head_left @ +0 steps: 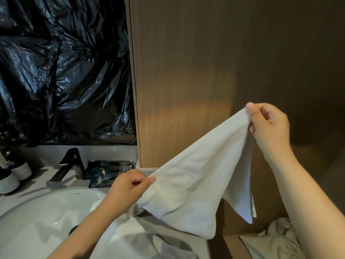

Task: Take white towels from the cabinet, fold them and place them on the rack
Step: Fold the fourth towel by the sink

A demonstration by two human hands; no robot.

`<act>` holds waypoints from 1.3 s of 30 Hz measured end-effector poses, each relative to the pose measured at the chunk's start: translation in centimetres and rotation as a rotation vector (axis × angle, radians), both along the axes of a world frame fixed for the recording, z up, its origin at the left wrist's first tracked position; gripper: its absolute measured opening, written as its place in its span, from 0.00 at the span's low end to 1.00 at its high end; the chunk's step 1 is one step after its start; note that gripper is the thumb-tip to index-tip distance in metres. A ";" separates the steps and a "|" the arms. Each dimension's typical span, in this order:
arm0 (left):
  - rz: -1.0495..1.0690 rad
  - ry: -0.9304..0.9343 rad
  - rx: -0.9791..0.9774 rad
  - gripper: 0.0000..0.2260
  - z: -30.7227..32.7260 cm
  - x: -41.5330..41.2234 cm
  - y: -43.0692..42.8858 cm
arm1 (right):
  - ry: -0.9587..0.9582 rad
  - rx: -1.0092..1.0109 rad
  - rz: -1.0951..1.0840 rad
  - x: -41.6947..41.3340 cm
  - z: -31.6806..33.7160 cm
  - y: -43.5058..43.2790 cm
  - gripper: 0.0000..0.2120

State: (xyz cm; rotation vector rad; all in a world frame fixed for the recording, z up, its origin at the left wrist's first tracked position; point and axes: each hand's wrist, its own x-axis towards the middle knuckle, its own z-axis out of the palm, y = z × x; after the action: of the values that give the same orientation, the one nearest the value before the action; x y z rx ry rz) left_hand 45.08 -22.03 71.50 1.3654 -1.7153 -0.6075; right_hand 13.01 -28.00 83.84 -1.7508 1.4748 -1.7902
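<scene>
White terry towel (196,184) stretched between pinching left hand (128,189), right hand (268,124).

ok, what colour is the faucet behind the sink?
Black, with a slight sheen. The faucet shows best in the head view.

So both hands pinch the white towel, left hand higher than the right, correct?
No. In the head view the right hand is the higher one; the left hand is lower, beside the sink. Both do pinch the white towel.
</scene>
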 end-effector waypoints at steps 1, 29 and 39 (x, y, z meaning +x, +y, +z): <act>-0.014 0.013 0.006 0.19 0.5 0.2 -0.4 | -0.007 0.001 -0.008 -0.2 0.0 -0.4 0.15; 0.025 0.375 0.386 0.07 2.8 4.3 -1.9 | -0.039 0.130 -0.117 -1.9 -3.4 -4.2 0.17; -0.108 -0.479 0.261 0.12 0.2 4.5 -1.9 | -0.035 0.119 -0.116 -1.0 -3.4 -4.5 0.19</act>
State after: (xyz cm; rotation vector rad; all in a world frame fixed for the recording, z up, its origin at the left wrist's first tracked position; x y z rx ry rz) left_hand 49.58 -23.92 71.75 1.7122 -2.1583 -0.6140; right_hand 11.97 -32.54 80.40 -1.5999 1.6628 -1.7383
